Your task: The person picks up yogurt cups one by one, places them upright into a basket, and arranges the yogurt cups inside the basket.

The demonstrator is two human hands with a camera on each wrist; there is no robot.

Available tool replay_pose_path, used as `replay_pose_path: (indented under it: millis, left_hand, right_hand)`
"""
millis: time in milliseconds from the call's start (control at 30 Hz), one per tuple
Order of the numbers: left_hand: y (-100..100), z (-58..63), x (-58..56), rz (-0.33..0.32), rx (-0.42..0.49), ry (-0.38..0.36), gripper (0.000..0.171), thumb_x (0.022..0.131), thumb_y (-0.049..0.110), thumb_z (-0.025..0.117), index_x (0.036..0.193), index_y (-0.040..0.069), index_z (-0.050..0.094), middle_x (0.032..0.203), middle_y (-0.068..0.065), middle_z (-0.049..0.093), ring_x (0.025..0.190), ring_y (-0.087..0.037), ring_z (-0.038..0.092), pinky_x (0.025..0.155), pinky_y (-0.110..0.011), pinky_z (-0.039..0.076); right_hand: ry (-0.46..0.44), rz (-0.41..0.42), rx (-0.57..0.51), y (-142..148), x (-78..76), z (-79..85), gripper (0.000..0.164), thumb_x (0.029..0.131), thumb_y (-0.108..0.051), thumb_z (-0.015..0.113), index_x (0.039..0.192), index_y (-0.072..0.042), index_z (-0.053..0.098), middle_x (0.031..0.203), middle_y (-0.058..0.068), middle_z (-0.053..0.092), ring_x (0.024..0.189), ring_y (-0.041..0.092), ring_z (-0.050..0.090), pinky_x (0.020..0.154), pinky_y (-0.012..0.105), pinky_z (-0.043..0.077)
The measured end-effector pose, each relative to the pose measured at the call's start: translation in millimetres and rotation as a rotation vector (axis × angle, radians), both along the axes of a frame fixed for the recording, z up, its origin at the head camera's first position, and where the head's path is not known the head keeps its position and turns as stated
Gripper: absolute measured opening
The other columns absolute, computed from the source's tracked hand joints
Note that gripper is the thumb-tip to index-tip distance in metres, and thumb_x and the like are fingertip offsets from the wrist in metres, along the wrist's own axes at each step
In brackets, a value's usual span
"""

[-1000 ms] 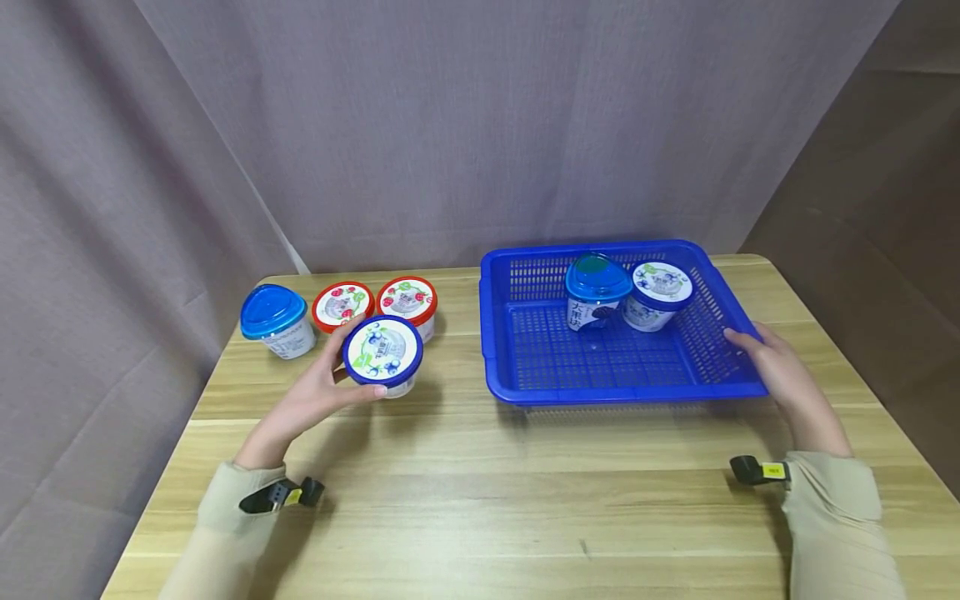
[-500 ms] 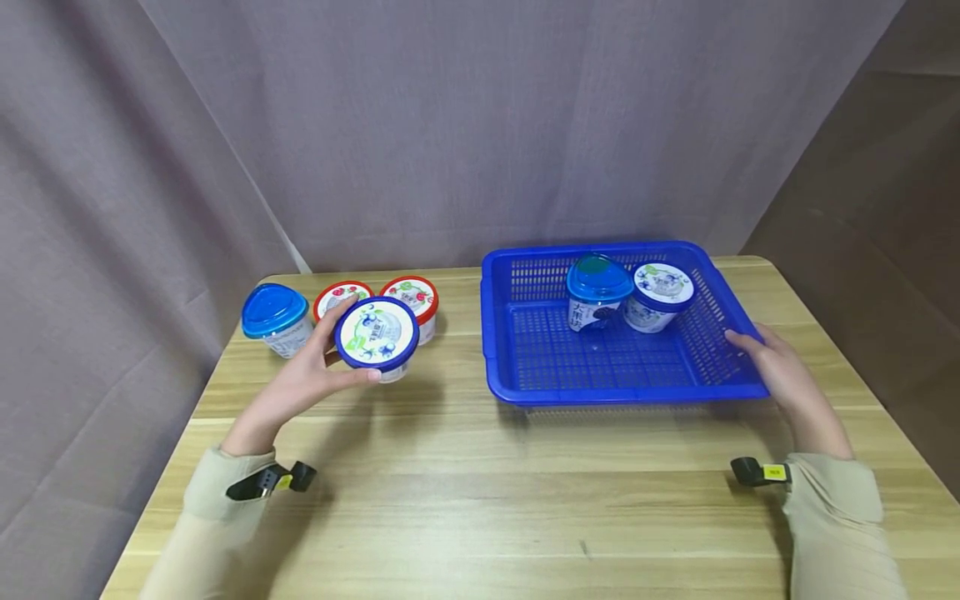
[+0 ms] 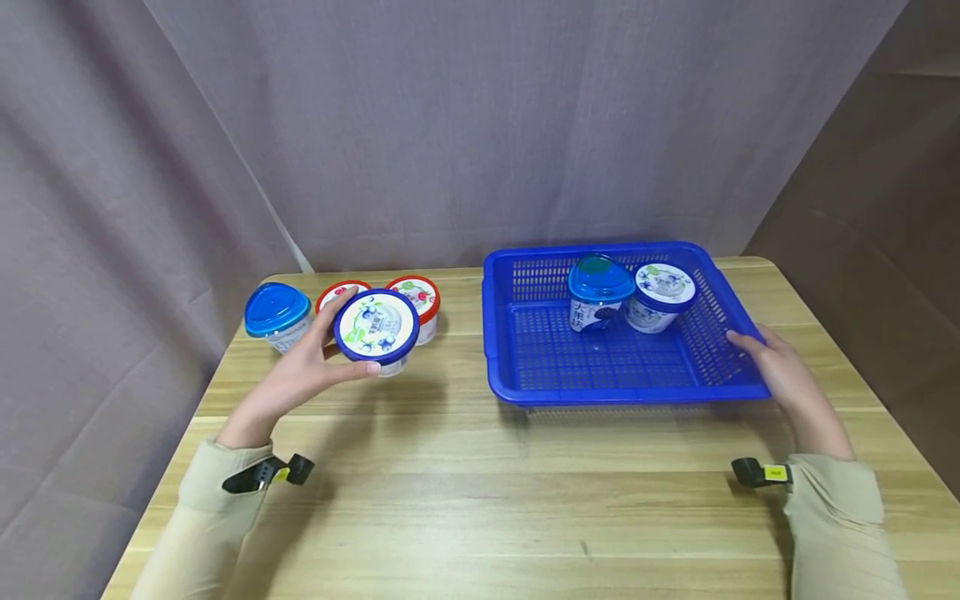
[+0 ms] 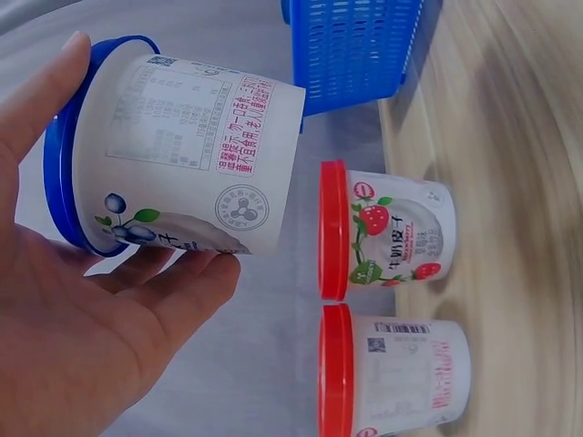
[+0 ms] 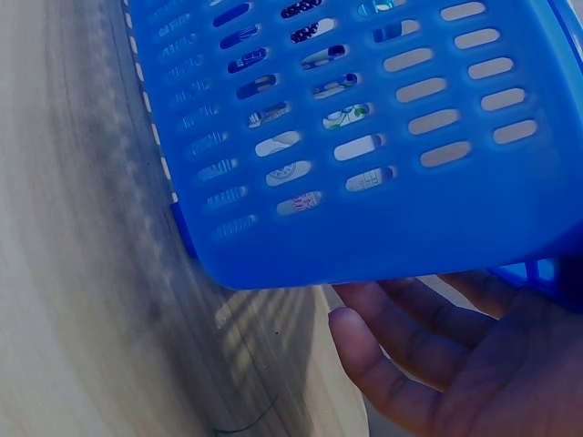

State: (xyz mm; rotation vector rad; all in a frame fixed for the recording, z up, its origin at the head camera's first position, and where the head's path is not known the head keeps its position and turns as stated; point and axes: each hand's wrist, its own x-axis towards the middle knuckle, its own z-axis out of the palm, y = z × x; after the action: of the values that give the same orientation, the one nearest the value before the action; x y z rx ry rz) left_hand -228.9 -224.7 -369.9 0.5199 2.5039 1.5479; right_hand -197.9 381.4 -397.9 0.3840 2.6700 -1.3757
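Note:
My left hand (image 3: pixel 292 379) grips a white tub (image 4: pixel 196 150) with a dark blue lid (image 3: pixel 377 327) printed with blueberries. The tub is raised above the table, its lid tilted toward the head camera. Behind it stand two red-lidded strawberry tubs, a right one (image 4: pixel 396 228) and a left one (image 4: pixel 405 373), partly covered in the head view. At the right, my right hand (image 3: pixel 791 387) holds the near right corner of a blue plastic basket (image 3: pixel 630 393), thumb over the rim. Inside the basket stand a blueberry tub (image 3: pixel 662 296) and a tub with a glossy blue lid (image 3: pixel 600 287).
Another tub with a glossy blue rounded-triangle lid (image 3: pixel 277 312) stands at the table's far left. The wooden table (image 3: pixel 487 500) extends in front of both hands. A grey curtain (image 3: pixel 450 133) hangs behind the table's far edge.
My left hand has lifted the blueberry tub away from the table and slightly left, so it covers more of the left red-lidded tub. The right hand and basket stay practically still.

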Motion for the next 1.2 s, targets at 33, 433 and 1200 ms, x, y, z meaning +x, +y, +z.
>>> replay_pose_path:
  millis: [33, 433, 1200]
  left_hand:
    - [0, 0.6, -0.2, 0.000, 0.002, 0.001, 0.104, 0.083, 0.022, 0.085, 0.161, 0.025, 0.017, 0.157, -0.015, 0.028, 0.142, -0.041, 0.034, 0.114, -0.055, 0.034]
    - [9, 14.8, -8.5, -0.026, -0.002, 0.060, 0.103, 0.084, 0.019, 0.084, 0.162, 0.020, 0.016, 0.158, -0.013, 0.028, 0.140, -0.039, 0.037, 0.112, -0.056, 0.036]
    - [47, 56.4, -28.2, -0.131, 0.024, 0.134, 0.104, 0.083, 0.021, 0.085, 0.161, 0.029, 0.017, 0.155, -0.009, 0.034, 0.138, -0.031, 0.040, 0.111, -0.053, 0.039]
  right_hand:
    - [-0.004, 0.000, 0.004, 0, 0.2, 0.3, 0.080, 0.105, -0.053, 0.034, 0.158, 0.003, 0.014, 0.140, 0.036, 0.041, 0.092, 0.007, 0.052, 0.086, 0.040, 0.040]
    - [0.015, 0.014, 0.036, 0, -0.5, 0.0, 0.079, 0.106, -0.052, 0.035, 0.157, 0.006, 0.018, 0.129, 0.032, 0.051, 0.087, 0.006, 0.055, 0.081, 0.035, 0.043]
    - [0.055, 0.014, -0.007, 1, -0.8, -0.3, 0.077, 0.105, -0.050, 0.040, 0.154, 0.009, 0.025, 0.098, -0.008, 0.059, 0.081, -0.001, 0.059, 0.073, 0.022, 0.047]
